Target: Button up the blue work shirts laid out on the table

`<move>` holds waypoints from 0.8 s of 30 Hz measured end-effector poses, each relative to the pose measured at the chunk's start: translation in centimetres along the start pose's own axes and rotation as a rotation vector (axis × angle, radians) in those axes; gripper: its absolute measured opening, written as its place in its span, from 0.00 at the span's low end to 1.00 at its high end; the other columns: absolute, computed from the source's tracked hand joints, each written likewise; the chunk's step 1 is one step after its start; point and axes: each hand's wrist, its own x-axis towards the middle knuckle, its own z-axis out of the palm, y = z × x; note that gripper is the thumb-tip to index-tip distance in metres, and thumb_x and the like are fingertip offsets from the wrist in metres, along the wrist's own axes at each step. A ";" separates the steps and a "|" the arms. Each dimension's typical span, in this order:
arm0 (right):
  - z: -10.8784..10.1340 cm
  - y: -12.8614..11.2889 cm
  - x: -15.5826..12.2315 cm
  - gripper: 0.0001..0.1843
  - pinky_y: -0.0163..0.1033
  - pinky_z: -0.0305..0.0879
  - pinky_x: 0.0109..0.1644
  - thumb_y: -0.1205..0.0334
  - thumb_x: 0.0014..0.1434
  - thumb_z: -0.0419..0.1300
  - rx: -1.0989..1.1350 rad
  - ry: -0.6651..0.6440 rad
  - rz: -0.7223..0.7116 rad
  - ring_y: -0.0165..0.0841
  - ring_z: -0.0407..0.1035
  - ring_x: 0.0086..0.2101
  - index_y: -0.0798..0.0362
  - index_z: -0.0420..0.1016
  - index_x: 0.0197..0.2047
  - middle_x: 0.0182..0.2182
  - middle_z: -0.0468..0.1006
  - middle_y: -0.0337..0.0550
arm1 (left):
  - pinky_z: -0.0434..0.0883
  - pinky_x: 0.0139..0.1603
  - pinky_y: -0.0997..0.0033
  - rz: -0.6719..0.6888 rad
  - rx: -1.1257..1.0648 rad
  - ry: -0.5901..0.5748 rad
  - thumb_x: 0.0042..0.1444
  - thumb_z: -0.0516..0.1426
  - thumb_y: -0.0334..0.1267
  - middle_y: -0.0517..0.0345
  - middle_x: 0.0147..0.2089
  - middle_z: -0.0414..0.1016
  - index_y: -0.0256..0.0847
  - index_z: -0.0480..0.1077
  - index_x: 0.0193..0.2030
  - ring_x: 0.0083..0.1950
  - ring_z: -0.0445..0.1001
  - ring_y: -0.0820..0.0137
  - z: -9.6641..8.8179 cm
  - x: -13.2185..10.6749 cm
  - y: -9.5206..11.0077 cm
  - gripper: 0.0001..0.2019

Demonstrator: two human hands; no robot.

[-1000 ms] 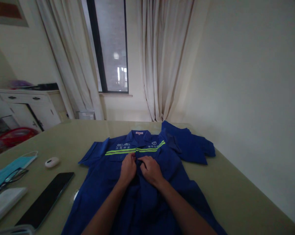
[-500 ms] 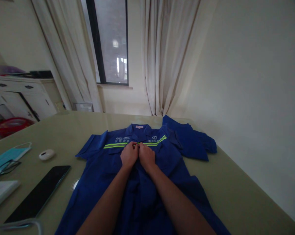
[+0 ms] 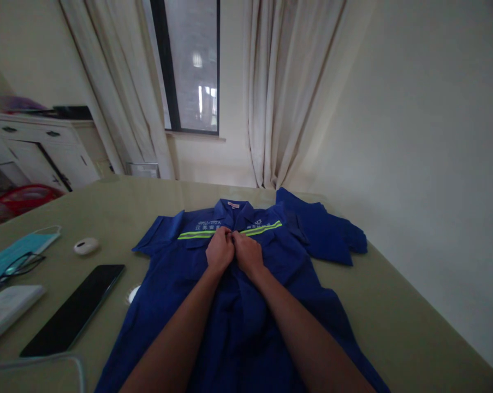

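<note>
A blue short-sleeved work shirt (image 3: 180, 295) lies front up on the table, its collar pointing away from me. Yellow-green reflective stripes cross its chest, with white lettering above them. My left hand (image 3: 220, 250) and my right hand (image 3: 247, 252) meet at the front opening, level with the stripes. Both have their fingers pinched on the shirt's front edges, fingertips almost touching. Whatever small fastening may lie between the fingertips is hidden. Beside the right shoulder lies another folded blue garment (image 3: 328, 232).
On the table's (image 3: 393, 322) left are a black phone (image 3: 74, 308), a white oval object (image 3: 86, 246), glasses (image 3: 23, 266), a light-blue face mask (image 3: 21, 251) and a white box (image 3: 11, 308). A wall (image 3: 443, 164) borders the right side. Curtains (image 3: 266, 98) hang behind.
The camera view has shifted slightly, so everything sits a little further right and higher. My hands stay pinched at the same part of the shirt front, with only small finger movement.
</note>
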 end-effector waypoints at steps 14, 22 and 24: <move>0.2 1.1 0.5 0.13 0.36 0.55 0.36 0.55 0.75 0.46 0.115 0.072 0.087 0.36 0.77 0.38 0.44 0.70 0.52 0.40 0.83 0.40 | 0.70 0.52 0.64 0.061 -0.034 0.014 0.71 0.47 0.40 0.53 0.50 0.77 0.46 0.73 0.46 0.52 0.76 0.62 0.4 0.5 -0.2 0.12; 0.3 1.1 0.4 0.14 0.37 0.55 0.37 0.55 0.74 0.46 0.170 0.096 0.065 0.37 0.76 0.37 0.45 0.70 0.51 0.40 0.83 0.42 | 0.71 0.54 0.64 0.074 -0.038 0.000 0.69 0.52 0.41 0.53 0.52 0.78 0.47 0.75 0.47 0.52 0.77 0.62 0.5 0.7 -0.4 0.11; 0.4 1.1 0.5 0.13 0.36 0.55 0.36 0.55 0.74 0.47 0.185 0.103 0.060 0.37 0.76 0.36 0.45 0.70 0.51 0.39 0.83 0.41 | 0.70 0.54 0.65 0.065 -0.040 0.008 0.69 0.51 0.38 0.53 0.53 0.78 0.46 0.75 0.48 0.54 0.77 0.62 0.6 0.7 -0.5 0.11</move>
